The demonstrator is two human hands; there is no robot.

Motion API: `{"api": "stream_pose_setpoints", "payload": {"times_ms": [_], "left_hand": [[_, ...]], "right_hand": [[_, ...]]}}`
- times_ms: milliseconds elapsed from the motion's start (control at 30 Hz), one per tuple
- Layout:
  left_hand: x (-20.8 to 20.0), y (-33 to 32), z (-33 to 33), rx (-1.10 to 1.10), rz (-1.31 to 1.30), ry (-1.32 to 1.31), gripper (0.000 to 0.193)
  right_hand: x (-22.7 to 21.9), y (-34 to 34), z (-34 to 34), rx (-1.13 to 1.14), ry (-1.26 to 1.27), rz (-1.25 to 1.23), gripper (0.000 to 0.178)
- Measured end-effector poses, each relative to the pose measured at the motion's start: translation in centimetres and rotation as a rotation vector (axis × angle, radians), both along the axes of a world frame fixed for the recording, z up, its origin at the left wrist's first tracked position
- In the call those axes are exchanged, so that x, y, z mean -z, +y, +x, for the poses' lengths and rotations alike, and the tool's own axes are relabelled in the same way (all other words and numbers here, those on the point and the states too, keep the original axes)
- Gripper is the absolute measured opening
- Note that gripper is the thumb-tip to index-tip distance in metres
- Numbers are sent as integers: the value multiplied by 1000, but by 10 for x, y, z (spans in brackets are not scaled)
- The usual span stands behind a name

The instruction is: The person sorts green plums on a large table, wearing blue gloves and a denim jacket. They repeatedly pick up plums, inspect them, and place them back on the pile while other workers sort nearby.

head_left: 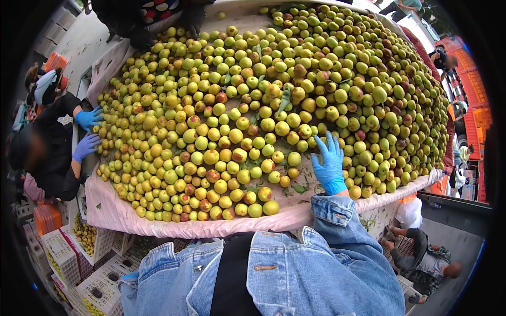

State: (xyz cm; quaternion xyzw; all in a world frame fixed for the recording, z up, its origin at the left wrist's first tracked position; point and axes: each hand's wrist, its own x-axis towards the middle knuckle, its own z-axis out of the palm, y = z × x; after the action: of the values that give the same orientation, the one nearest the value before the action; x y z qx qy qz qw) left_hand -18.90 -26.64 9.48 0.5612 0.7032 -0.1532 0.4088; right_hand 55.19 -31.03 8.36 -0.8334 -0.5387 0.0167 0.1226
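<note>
A thick layer of yellow-green jujubes (211,157), many with red-brown patches, covers a wide table lined with pale pink cloth (158,227). My right hand (330,164), in a blue glove, reaches forward over the near part of the heap. Its fingers are stretched out and spread, with the tips against fruit and nothing held. Just left of this hand a strip of cloth lies bare, with a few green leaves (300,188) on it. A longer leaf (284,99) rests on the fruit farther off. My left hand is not in view; only its denim sleeve shows.
At the left edge a co-worker's gloved hands (87,134) touch the heap. Another person's dark-gloved hand (141,38) is at the far side. White plastic crates (60,255) stand low at left, some with fruit. A person (429,258) sits low at right. Orange crates (469,79) are stacked beyond.
</note>
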Motion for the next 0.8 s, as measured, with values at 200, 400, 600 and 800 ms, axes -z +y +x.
{"api": "stream_pose_setpoints", "payload": {"times_ms": [200,400,600,800], "left_hand": [[-31,76,120,86,455,79,32],[-23,206,411,360,710,-769,27],[33,257,561,908,780,-520,33],[39,245,588,972,738,-430,23]], "right_hand": [[-9,8,-16,-203,92,12,53],[-37,-2,-18,-226,303,146,48],[-60,-56,-6,-36,364,168,44],[-30,-52,-12,44,350,26,62]]}}
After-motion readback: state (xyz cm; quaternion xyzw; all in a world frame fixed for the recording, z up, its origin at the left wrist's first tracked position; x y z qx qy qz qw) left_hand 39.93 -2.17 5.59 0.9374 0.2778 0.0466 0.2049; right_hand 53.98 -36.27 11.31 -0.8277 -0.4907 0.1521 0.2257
